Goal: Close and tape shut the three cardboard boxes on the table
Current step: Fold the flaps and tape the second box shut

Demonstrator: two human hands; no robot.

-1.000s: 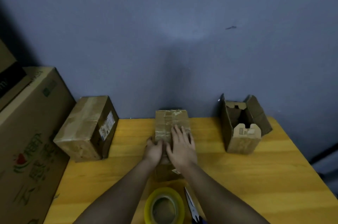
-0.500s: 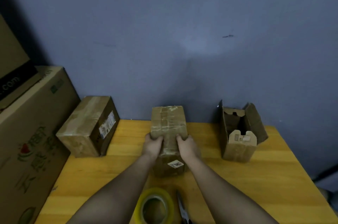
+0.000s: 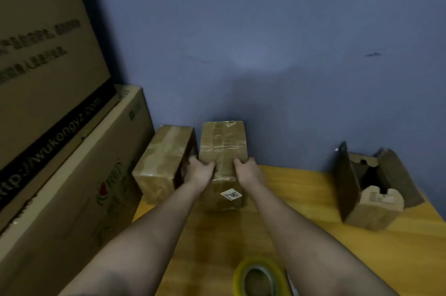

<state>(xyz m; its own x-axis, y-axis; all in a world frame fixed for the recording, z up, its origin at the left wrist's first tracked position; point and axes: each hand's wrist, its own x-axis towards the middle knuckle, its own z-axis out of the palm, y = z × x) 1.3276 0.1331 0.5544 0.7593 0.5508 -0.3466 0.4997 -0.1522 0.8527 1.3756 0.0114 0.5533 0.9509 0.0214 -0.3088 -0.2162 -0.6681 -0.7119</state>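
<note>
Cardboard middle box [image 3: 223, 146] taped shut (white label) | both hands [image 3: 201, 171] [image 3: 247, 170] grip its sides

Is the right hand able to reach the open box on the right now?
Probably yes, once it lets go: the right hand grips the taped box, and bare table lies between it and the open box.

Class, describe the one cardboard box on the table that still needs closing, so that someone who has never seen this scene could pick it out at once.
Start at the yellow wooden table against the blue wall. Three small cardboard boxes stand on it; go to the open box at the far right, apart from the others. Unlike the left taped box and the middle taped box, its flaps stand up and nothing seals it.
</note>
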